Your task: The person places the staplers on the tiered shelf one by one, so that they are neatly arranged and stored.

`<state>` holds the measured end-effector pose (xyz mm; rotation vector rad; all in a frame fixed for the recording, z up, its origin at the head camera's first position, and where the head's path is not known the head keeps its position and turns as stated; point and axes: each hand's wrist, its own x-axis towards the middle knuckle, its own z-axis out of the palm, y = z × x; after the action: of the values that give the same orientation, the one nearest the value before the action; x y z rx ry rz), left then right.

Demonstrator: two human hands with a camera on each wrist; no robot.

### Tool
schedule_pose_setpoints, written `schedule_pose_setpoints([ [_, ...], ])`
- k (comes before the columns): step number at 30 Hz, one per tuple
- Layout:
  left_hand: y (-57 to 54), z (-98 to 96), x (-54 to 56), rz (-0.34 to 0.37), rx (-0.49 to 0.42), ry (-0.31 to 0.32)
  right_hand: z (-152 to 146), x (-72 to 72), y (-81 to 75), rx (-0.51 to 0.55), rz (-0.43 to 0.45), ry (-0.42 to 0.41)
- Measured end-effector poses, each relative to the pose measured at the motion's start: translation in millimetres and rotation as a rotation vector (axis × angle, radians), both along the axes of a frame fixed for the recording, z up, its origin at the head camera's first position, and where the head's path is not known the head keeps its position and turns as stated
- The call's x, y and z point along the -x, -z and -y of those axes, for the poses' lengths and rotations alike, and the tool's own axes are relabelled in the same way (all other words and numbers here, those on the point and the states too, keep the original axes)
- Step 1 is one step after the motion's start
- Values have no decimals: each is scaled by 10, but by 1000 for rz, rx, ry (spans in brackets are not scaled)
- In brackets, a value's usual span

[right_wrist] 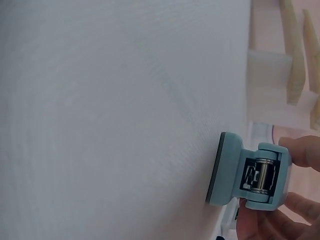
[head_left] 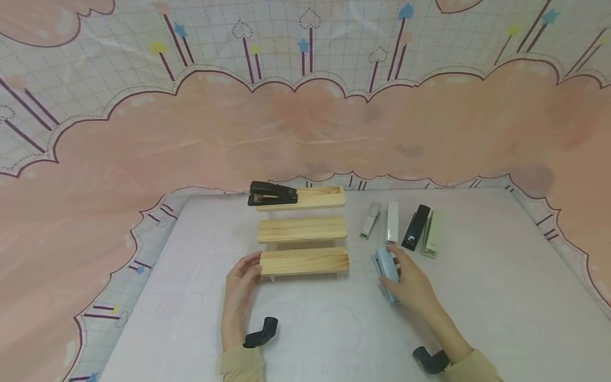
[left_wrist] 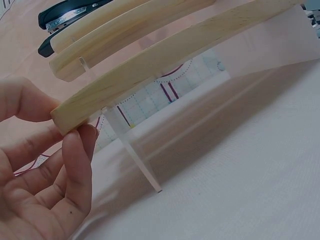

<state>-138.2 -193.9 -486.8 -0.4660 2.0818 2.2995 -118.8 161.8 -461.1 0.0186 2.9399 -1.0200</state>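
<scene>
A three-tier stand has wooden boards on clear supports. My left hand [head_left: 241, 284] pinches the left end of its lowest board [head_left: 304, 262], the thumb on one face and fingertips on the other, as the left wrist view shows. At the stand's right, my right hand [head_left: 414, 284] holds a light blue stapler [head_left: 385, 268] between thumb and fingers. The right wrist view shows that stapler's hinge end [right_wrist: 260, 176] close to the table; whether its base touches is hard to tell. On the top board [head_left: 322, 196], a black stapler [head_left: 273, 194] lies at the left, its end overhanging.
Behind my right hand, a small grey-white stapler [head_left: 370, 219], a white stapler [head_left: 391, 223], a black stapler [head_left: 416, 227] and a pale green stapler [head_left: 432, 234] lie side by side. The middle board [head_left: 302, 229] is bare. A patterned cloth [head_left: 334, 127] hangs behind the white table [head_left: 191, 254].
</scene>
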Motion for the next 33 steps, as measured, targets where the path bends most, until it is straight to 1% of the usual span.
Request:
schedule_pose_setpoints([
  [6,17,1,10,0,8,-2,13,-5,-8,9,17,20],
  [13,24,-4,16,-1,10,-12,4,-4,-12,31,2,24],
  [19,30,3,13,2,23,-9,-18,7,-33,35,-15,19],
  [25,45,6,18,0,36,-18,-42,31,-88,52,-21,13],
  [33,48,8,29,7,34,-20,-55,58,-207,66,-59,-6],
])
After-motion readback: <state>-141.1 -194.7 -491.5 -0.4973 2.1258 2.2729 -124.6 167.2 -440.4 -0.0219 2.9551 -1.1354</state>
